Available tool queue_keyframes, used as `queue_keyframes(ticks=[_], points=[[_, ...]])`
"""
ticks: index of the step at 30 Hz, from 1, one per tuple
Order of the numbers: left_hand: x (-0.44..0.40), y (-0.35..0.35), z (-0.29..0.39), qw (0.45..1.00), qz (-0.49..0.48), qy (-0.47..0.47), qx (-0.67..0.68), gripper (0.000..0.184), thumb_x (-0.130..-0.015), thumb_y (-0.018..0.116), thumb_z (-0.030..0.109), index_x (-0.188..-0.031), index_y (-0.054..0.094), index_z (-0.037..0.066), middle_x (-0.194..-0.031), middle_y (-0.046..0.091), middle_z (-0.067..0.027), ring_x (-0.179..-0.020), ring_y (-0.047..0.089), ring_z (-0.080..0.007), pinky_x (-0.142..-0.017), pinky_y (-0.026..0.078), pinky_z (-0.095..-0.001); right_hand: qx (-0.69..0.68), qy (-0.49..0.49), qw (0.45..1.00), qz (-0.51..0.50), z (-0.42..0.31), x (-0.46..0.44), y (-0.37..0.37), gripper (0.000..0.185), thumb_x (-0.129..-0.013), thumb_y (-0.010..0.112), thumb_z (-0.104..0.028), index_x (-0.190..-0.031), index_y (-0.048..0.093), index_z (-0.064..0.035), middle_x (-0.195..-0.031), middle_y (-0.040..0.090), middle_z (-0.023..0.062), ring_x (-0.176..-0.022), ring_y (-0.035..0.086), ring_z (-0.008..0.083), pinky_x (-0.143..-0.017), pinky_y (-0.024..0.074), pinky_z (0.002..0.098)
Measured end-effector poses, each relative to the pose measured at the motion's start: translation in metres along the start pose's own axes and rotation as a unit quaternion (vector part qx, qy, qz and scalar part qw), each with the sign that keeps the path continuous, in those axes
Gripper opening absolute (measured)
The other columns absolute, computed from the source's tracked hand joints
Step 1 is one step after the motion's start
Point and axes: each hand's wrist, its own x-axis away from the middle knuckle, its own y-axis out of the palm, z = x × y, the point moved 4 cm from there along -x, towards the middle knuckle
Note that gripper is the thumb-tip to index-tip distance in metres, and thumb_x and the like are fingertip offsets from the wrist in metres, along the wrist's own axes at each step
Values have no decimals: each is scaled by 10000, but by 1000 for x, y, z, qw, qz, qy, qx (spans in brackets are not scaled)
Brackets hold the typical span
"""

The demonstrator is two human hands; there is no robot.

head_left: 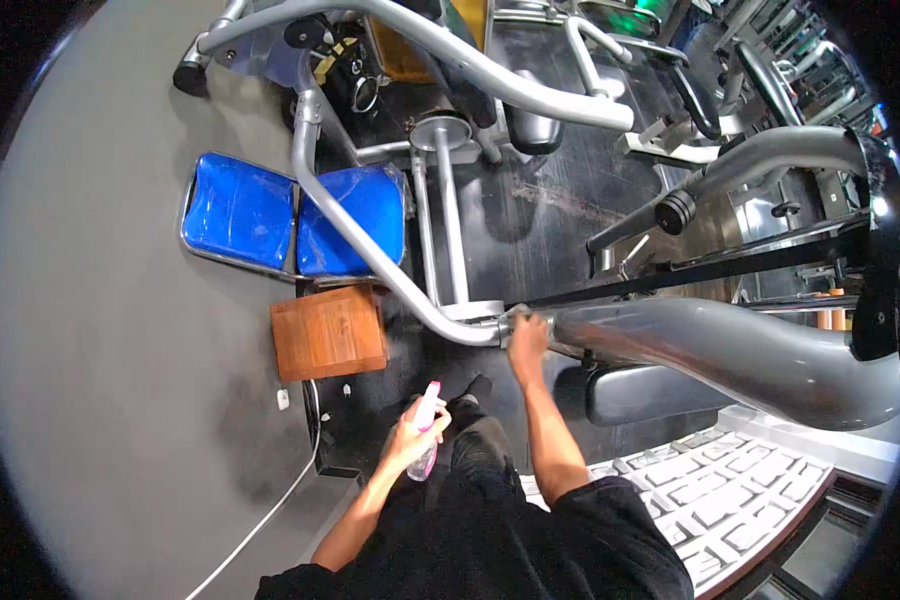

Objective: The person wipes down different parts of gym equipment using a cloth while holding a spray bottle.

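Note:
My left hand [417,436] is wrapped around a clear spray bottle [426,462] with a pink and white spray head, held upright in front of my body. My right hand [527,341] reaches forward to a joint on the silver tube frame [450,330] of a gym machine. Its fingers are closed against the joint, with a small greyish patch at the fingertips that is too blurred to name. Just right of that hand starts the machine's thick grey curved tube [710,345].
A blue folding chair [350,220] stands by the grey wall, beside a wooden box [328,334]. A white cable [280,500] runs along the wall. A black padded bench [655,393] lies to the right, near a white brick-patterned surface [710,490]. More gym machines stand ahead.

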Motion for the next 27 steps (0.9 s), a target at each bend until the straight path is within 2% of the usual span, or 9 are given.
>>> queue_keyframes(ticks=[2, 4, 6, 10, 14, 18, 20, 24, 27], points=[[-1, 3, 1, 1000, 4, 0, 10, 216, -850, 638, 112, -1038, 549, 53, -843, 590, -1, -576, 558, -78, -532, 470, -240, -131, -75, 983, 103, -21, 25, 26, 411, -787, 514, -34, -1187, 578, -99, -1174, 552, 223, -1103, 502, 408, -939, 397, 490], [0, 4, 0, 1000, 6, -2, 16, 218, -849, 640, 110, -1039, 549, 53, -846, 591, -2, -575, 558, -78, -530, 468, -238, -279, -72, 948, -135, -41, 30, 39, 469, -733, 494, 31, -1171, 593, -105, -1180, 559, 227, -1132, 504, 382, -988, 380, 463], [-2, 5, -1, 999, 11, 19, 37, 226, -848, 642, 103, -1046, 547, 52, -849, 593, -1, -577, 558, -79, -529, 466, -234, -293, -133, 938, -131, -38, 32, 24, 549, -674, 469, 87, -1177, 585, -101, -1175, 560, 216, -1143, 496, 356, -1004, 377, 416], [0, 2, 12, 999, 19, 29, 26, 226, -849, 636, 87, -1049, 541, 37, -850, 592, -7, -586, 560, -78, -527, 465, -227, -177, -51, 973, 141, -8, 22, -67, 600, -654, 533, 83, -1226, 538, -101, -1166, 512, 157, -1043, 503, 341, -930, 409, 431], [-1, -1, 8, 999, 18, 28, 11, 245, -848, 633, 79, -1066, 530, 35, -839, 589, -6, -571, 556, -75, -522, 477, -231, -48, 18, 994, 101, 6, 34, -7, 570, -709, 520, 53, -1259, 514, -101, -1247, 441, 169, -1062, 471, 370, -927, 405, 444], [-3, 2, 5, 999, 14, 11, 51, 258, -847, 635, 81, -1076, 528, 32, -834, 588, -3, -567, 555, -70, -521, 481, -229, -168, 16, 982, 88, 2, 44, 7, 572, -748, 473, 51, -1296, 495, -112, -1261, 433, 179, -1084, 467, 363, -912, 421, 435], [-5, 4, 7, 1000, 6, 10, 24, 260, -848, 634, 84, -1079, 527, 29, -837, 590, -5, -569, 556, -75, -527, 480, -234, -398, -60, 914, 39, 34, 25, 26, 559, -736, 422, 78, -1267, 513, -71, -1210, 495, 159, -1092, 464, 362, -926, 402, 406], [-9, 11, 4, 1000, -10, 18, 6, 258, -849, 634, 89, -1075, 528, 30, -837, 594, -8, -579, 562, -82, -540, 479, -242, -223, -67, 961, 151, 15, 28, -45, 572, -705, 464, 75, -1236, 545, -120, -1228, 502, 142, -1077, 481, 324, -916, 420, 370], [-11, 16, 5, 1000, -16, 17, 7, 255, -848, 636, 92, -1071, 529, 33, -838, 595, -8, -584, 564, -82, -543, 478, -244, -128, -67, 981, 133, 12, 35, -19, 632, -678, 520, 82, -1275, 501, -125, -1245, 487, 148, -1085, 485, 348, -934, 407, 410]])
